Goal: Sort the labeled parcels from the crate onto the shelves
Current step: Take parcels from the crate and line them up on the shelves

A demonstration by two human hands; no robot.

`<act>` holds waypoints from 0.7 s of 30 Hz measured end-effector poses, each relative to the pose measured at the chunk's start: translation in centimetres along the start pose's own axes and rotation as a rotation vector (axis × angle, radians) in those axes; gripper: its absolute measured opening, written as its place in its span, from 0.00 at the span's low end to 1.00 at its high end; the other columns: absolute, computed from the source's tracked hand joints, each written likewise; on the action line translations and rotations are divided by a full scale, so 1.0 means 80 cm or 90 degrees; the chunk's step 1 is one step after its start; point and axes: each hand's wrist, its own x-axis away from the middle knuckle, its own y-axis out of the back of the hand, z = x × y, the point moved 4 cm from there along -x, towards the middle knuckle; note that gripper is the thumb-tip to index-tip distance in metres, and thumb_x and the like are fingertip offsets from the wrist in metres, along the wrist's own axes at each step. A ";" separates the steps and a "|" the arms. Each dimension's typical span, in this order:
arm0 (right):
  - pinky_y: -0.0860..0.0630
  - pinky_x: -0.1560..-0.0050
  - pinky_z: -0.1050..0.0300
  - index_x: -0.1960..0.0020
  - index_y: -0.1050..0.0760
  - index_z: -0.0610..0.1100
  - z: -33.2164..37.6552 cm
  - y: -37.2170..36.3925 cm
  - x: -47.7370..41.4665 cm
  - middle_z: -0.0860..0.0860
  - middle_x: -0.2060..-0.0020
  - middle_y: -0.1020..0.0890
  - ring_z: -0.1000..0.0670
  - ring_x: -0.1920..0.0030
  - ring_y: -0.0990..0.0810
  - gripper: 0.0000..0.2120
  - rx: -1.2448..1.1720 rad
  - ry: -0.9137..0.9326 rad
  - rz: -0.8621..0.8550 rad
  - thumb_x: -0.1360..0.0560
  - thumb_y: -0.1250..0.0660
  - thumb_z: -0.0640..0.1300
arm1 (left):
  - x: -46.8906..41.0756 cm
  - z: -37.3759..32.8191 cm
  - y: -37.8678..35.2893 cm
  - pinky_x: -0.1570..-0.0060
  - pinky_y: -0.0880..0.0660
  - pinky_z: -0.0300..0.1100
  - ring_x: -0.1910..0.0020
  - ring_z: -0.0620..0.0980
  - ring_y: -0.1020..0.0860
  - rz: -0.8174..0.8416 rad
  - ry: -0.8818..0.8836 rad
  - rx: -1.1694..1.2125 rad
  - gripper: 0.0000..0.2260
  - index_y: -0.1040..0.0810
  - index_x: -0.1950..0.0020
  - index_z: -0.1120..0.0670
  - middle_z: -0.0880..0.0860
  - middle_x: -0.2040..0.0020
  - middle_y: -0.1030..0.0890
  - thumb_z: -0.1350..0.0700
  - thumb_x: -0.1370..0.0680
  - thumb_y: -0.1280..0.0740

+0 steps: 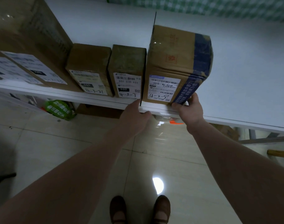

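Brown cardboard box (172, 62) with blue tape down its right side stands on the white shelf (243, 94), label (163, 88) marked 4-3-9 facing near.

**Step in hand:** placement of this box, judged near completion. It sits at the near edge of the shelf, just right of the box marked 4-3-7 (128, 65), with a narrow dark gap between them.

**Right hand** (190, 110): clamped on the near-right bottom corner of the box. The thumb lies up the blue side; the fingers (176, 105) curl against the lower front edge.

**Left hand** (134, 117): at the shelf lip below the near-left corner of the box. One finger points straight up toward the gap and the thumb is spread to the right. The other fingers are hidden. No grip is visible.

**Next move, as judged:**
1. Square the box in line with its neighbours.
2. Release the right-hand grip.
3. Withdraw both hands.

The crate is not in view.
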 end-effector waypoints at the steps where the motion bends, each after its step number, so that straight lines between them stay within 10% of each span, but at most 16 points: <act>1: 0.27 0.43 0.52 0.27 0.36 0.49 0.002 0.003 0.002 0.55 0.41 0.24 0.45 0.38 0.24 0.35 0.006 -0.007 0.011 0.30 0.26 0.42 | 0.005 0.002 0.006 0.53 0.35 0.29 0.48 0.41 0.34 0.003 0.013 -0.002 0.23 0.36 0.27 0.54 0.49 0.37 0.29 0.54 0.21 0.36; 6: 0.25 0.39 0.42 0.21 0.51 0.52 0.014 0.002 0.054 0.47 0.24 0.38 0.40 0.34 0.28 0.43 -0.039 -0.161 0.074 0.26 0.28 0.42 | 0.053 0.010 0.042 0.51 0.28 0.40 0.50 0.46 0.27 0.011 0.106 0.046 0.23 0.36 0.27 0.54 0.50 0.41 0.27 0.52 0.21 0.37; 14: 0.23 0.48 0.50 0.51 0.25 0.47 0.066 -0.032 0.210 0.46 0.52 0.22 0.48 0.53 0.25 0.05 -0.082 -0.217 0.169 0.24 0.32 0.39 | 0.198 0.039 0.115 0.45 0.25 0.48 0.44 0.56 0.22 -0.107 0.214 0.137 0.10 0.23 0.42 0.53 0.56 0.47 0.20 0.54 0.22 0.36; 21: 0.29 0.65 0.59 0.57 0.25 0.46 0.079 -0.095 0.357 0.47 0.63 0.22 0.52 0.67 0.28 0.06 -0.082 -0.267 0.234 0.22 0.34 0.38 | 0.353 0.103 0.148 0.64 0.33 0.34 0.60 0.44 0.25 -0.224 0.207 0.107 0.06 0.19 0.49 0.54 0.47 0.60 0.22 0.56 0.22 0.34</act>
